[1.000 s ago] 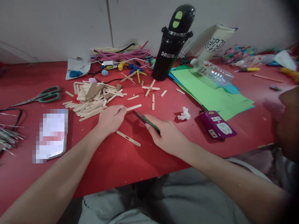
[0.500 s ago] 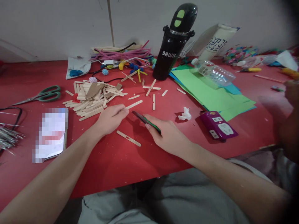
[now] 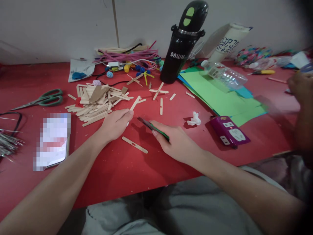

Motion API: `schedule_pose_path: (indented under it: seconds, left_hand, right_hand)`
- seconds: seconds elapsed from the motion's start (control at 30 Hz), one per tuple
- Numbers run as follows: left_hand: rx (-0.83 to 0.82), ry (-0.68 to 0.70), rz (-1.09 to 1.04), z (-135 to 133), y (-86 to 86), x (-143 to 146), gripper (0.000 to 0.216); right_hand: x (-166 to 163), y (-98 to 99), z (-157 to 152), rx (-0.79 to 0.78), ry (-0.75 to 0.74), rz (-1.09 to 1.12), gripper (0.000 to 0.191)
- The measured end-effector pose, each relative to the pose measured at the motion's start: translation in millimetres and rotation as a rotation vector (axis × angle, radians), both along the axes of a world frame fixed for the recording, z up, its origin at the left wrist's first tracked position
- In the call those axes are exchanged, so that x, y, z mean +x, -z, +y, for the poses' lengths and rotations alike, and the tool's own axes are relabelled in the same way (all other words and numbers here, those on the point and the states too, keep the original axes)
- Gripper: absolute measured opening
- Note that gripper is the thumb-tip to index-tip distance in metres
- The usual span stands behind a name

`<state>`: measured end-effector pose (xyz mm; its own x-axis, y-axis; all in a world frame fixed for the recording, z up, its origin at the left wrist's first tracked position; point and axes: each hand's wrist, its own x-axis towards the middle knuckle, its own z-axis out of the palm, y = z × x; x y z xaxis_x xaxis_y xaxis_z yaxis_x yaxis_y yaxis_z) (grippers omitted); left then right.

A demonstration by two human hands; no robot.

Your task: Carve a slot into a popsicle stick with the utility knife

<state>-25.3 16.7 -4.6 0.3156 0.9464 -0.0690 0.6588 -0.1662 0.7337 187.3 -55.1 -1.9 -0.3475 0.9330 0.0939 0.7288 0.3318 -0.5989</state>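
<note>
My left hand (image 3: 116, 124) pinches a wooden popsicle stick (image 3: 135, 103), whose far end points up and to the right. A little to its right, my right hand (image 3: 172, 138) is closed round a utility knife (image 3: 156, 128) with a green and black handle; the blade points toward my left hand without touching the stick. Between and below my hands lies a notched popsicle stick (image 3: 135, 145) with a slot in its middle. Beyond them lie a shorter notched stick (image 3: 161, 106) and two sticks crossed in an X (image 3: 158, 91). My left hand is beside a heap of sticks (image 3: 95, 106).
Green-handled scissors (image 3: 50, 98) and a phone (image 3: 55, 140) lie at left. A black bottle (image 3: 179, 45) stands at the back. Green paper sheets (image 3: 220, 94), a clear plastic bottle (image 3: 228, 76) and a purple power strip (image 3: 228, 130) are at right. Another person's hand (image 3: 302, 86) is at the far right.
The stick in my left hand has turned more upright, its far end swinging left and toward the back. My right hand with the knife has hardly moved. The other person's hand has shifted left.
</note>
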Motion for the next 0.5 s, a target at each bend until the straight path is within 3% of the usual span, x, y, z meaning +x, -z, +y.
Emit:
schedule_pose_path:
  seconds: [0.5]
  left_hand:
    - [0.062,0.073,0.076,3.5,3.3,-0.7,0.038]
  right_hand:
    - [0.8,-0.1,0.6,-0.008,0.021,-0.009,0.041]
